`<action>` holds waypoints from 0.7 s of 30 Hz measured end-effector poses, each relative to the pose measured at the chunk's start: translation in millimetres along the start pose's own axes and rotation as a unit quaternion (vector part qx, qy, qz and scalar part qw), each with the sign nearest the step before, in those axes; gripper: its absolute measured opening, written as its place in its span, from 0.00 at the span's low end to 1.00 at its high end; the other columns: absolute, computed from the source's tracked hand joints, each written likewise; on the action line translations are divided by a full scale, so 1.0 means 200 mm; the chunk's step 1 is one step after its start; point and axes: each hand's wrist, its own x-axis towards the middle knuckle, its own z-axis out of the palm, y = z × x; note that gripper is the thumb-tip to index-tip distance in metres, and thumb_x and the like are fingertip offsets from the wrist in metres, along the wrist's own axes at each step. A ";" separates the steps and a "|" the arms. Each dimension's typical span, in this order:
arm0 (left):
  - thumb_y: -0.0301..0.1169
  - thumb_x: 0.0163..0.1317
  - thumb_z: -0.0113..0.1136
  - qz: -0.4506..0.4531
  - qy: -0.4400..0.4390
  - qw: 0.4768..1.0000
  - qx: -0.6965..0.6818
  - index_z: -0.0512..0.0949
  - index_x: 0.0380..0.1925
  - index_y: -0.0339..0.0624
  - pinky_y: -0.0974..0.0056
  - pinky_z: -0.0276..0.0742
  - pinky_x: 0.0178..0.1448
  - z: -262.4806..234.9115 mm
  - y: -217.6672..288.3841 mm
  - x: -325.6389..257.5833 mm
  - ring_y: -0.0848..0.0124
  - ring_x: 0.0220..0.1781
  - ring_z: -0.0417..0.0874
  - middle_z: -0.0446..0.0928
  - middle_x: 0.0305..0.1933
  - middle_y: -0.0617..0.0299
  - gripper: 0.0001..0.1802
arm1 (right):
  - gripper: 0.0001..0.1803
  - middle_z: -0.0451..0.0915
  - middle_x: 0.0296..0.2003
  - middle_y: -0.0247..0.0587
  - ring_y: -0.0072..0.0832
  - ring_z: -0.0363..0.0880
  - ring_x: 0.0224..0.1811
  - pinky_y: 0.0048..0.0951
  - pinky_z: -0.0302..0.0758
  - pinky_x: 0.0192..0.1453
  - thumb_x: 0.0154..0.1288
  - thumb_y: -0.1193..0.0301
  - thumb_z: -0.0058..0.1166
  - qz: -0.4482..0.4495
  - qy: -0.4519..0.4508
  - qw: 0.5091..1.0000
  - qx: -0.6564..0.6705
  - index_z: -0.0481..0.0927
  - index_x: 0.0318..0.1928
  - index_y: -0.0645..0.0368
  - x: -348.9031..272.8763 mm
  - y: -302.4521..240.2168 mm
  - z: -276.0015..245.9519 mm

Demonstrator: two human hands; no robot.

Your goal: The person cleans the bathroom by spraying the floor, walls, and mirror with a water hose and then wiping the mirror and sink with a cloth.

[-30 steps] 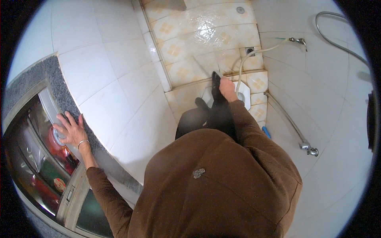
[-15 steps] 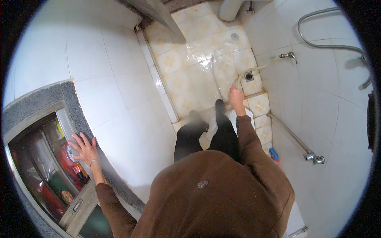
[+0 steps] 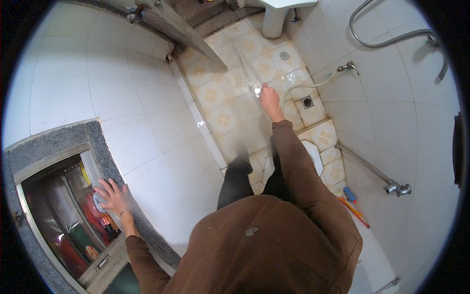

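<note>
My right hand (image 3: 270, 102) is closed round the end of a pale, thin hose (image 3: 306, 86), low over the wet tiled floor (image 3: 220, 120). The hose loops back to a metal tap (image 3: 346, 67) on the right wall. A faint streak of water runs from the hand toward the far door. On the left, my left hand (image 3: 113, 197) rests with fingers spread on the metal frame of a window (image 3: 90, 164) set in a grey stone surround. My feet stand near a raised tiled step, by a white squat toilet (image 3: 312, 156) that my right arm and legs partly hide.
An open door (image 3: 196, 41) juts in at the far end, near a white pedestal basin (image 3: 272, 22). A square drain (image 3: 307, 102) lies right of my hand. A metal pipe (image 3: 364, 166), a grey shower hose (image 3: 387, 40) and a blue-and-orange tool (image 3: 349, 195) are at the right.
My right hand has reached farther forward and left with the hose, and the water streak now points toward the door. My left hand stays on the window frame. The view has shifted slightly.
</note>
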 end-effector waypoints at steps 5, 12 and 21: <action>0.50 0.47 0.57 -0.005 -0.012 1.000 0.023 0.61 0.56 0.53 0.36 0.52 0.50 -0.02 0.00 0.00 0.57 0.69 0.39 0.42 0.68 0.63 0.36 | 0.07 0.74 0.22 0.60 0.53 0.74 0.29 0.49 0.71 0.32 0.55 0.75 0.37 0.002 0.011 1.000 0.009 0.66 0.33 0.66 0.08 -0.04 0.04; 0.51 0.47 0.57 0.005 0.001 1.000 0.024 0.62 0.56 0.52 0.37 0.54 0.49 -0.02 0.00 -0.01 0.56 0.69 0.39 0.43 0.68 0.62 0.36 | 0.09 0.75 0.24 0.59 0.52 0.76 0.30 0.47 0.72 0.34 0.54 0.74 0.40 0.055 0.018 0.998 0.013 0.66 0.35 0.66 0.11 -0.04 0.05; 0.50 0.48 0.57 0.010 0.029 0.999 0.013 0.62 0.56 0.51 0.38 0.52 0.49 -0.02 0.00 -0.01 0.57 0.69 0.39 0.43 0.68 0.62 0.35 | 0.13 0.75 0.27 0.61 0.54 0.74 0.32 0.47 0.70 0.38 0.56 0.68 0.43 0.177 0.045 0.980 0.078 0.68 0.38 0.65 0.06 0.03 0.05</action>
